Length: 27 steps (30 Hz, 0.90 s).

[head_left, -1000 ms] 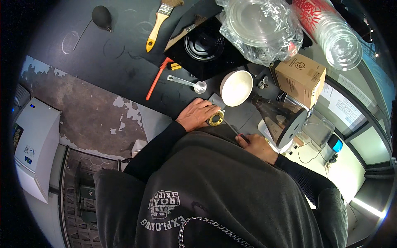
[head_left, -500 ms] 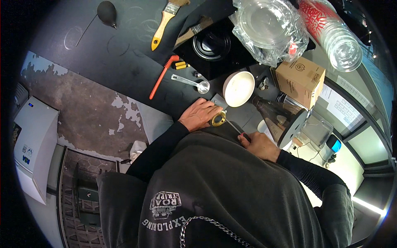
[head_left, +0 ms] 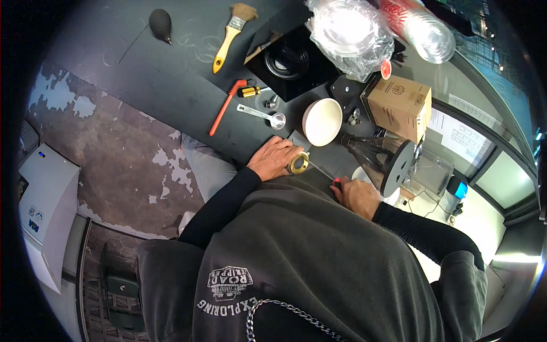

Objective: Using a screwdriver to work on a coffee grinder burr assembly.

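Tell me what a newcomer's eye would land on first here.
Probably the bright cream bowl, slightly above the picture's centre. Next, the brass-coloured ring below and left of it, touched by the left hand, with the right hand gripping a slim-shafted tool. The red-orange stick also stands out against the dark tabletop.

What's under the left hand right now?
A brass-coloured ring shows past the fingertips of the left hand, its left edge seemingly covered. Anything else beneath the hand is hidden, so I cannot tell what lies there.
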{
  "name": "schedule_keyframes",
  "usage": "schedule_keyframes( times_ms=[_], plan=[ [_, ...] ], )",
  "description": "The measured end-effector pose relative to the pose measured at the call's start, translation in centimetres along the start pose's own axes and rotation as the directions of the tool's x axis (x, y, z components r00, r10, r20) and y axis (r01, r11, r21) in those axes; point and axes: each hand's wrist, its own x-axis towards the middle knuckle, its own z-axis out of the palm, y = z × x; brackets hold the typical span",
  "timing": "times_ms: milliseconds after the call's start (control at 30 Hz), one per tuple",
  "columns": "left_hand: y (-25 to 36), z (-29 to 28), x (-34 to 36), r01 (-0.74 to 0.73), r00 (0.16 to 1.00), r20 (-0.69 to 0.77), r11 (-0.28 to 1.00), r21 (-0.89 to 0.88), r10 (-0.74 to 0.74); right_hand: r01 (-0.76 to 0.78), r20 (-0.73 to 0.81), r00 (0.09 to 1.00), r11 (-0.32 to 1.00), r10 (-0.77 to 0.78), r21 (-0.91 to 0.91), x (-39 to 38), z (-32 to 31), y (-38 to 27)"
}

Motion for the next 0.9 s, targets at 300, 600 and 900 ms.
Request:
schedule_keyframes(
  times_ms=[300,600,900],
  plan=[
    [-0.1,0.6,0.2,-0.142,0.988,-0.025,0.97,0.197,0.149,-0.013,-0.334,0.942,0.994,-0.023,-0.104,-0.8,3.2,-2.0],
    [0.8,-1.2,1.0,-0.126,0.992,0.051,0.977,0.171,0.119,-0.128,-0.382,0.873,0.897,0.304,0.423,-5.1,6.1,-2.3],
    [1.4,-0.2,1.9,-0.078,0.995,0.083,0.977,0.2,0.062,0.177,-0.147,0.87,-0.021,0.472,0.984,-6.4,19.1,-4.1]
  ],
)
